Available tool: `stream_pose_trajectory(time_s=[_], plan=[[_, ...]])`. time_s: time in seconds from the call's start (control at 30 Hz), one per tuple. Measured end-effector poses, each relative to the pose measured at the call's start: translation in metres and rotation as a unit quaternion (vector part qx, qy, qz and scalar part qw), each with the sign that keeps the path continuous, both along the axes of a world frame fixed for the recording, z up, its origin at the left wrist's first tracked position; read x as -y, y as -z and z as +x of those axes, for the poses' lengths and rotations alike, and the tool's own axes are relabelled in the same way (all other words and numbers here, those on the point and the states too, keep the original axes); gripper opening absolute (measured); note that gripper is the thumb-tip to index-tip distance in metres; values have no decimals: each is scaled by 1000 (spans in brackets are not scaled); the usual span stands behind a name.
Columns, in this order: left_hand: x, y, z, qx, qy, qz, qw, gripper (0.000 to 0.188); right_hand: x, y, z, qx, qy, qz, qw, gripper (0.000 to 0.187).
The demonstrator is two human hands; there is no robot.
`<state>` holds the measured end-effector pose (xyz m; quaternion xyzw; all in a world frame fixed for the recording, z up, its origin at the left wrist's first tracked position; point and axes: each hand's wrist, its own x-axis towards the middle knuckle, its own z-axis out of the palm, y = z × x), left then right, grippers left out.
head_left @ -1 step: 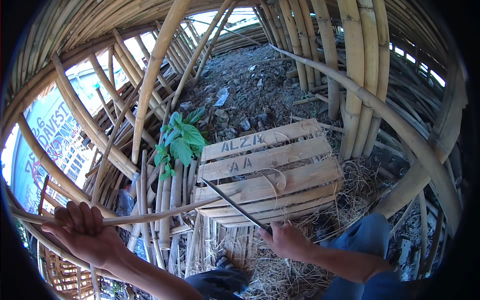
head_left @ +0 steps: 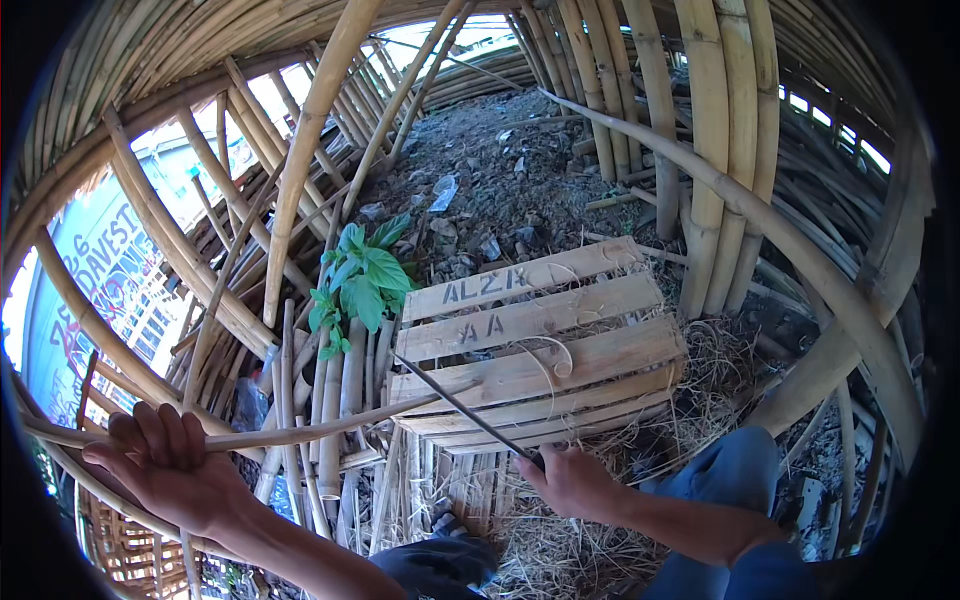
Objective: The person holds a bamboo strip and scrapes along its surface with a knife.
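All around me I see thick bamboo poles [head_left: 300, 180], leaning and stacked on the left, the far side and the right, some bending across the view toward the rim. Beyond them, in the far middle, lies a patch of bare ground [head_left: 500, 170] strewn with stones and scraps.

In the middle sits a wooden pallet [head_left: 540, 340] of pale slats, with dark marks on its two far boards. Dry straw [head_left: 700, 380] lies along its right and near edges. Just left of the pallet a small green plant [head_left: 355, 280] grows among short upright bamboo stubs.

Near right I see a knee in blue trousers [head_left: 740, 480].

My left hand [head_left: 165, 470], near left, is closed around a thin bamboo strip [head_left: 330, 425], fingers curled over it from above. The strip runs from beyond that hand on the left, through the grip, and rightward until its far end rests on the near left part of the pallet.

My right hand [head_left: 575, 480], near the middle just this side of the pallet, is clenched on the handle of a knife [head_left: 460, 405]. Its long dark blade slants up and to the left over the pallet's near slats and meets the strip close to its far end; I cannot tell whether the edge bites into it or only touches.
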<state>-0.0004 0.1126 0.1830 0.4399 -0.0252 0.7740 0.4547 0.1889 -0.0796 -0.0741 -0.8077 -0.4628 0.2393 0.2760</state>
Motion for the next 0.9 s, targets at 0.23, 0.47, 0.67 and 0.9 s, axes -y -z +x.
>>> stream_pose_trajectory(time_s=[0.23,0.47,0.67,0.9], plan=[[-2,0,-2,5,-20,-9,1000,44,-3,-3,-3,2,26,40,999,55],[3,0,1,9,-20,-11,1000,44,-5,7,1,28,61,33,997,53],[3,-1,2,-1,13,6,1000,45,-2,0,1,18,-24,-6,1000,54],[3,-1,1,5,18,8,1000,46,-2,5,4,66,3,27,997,50]])
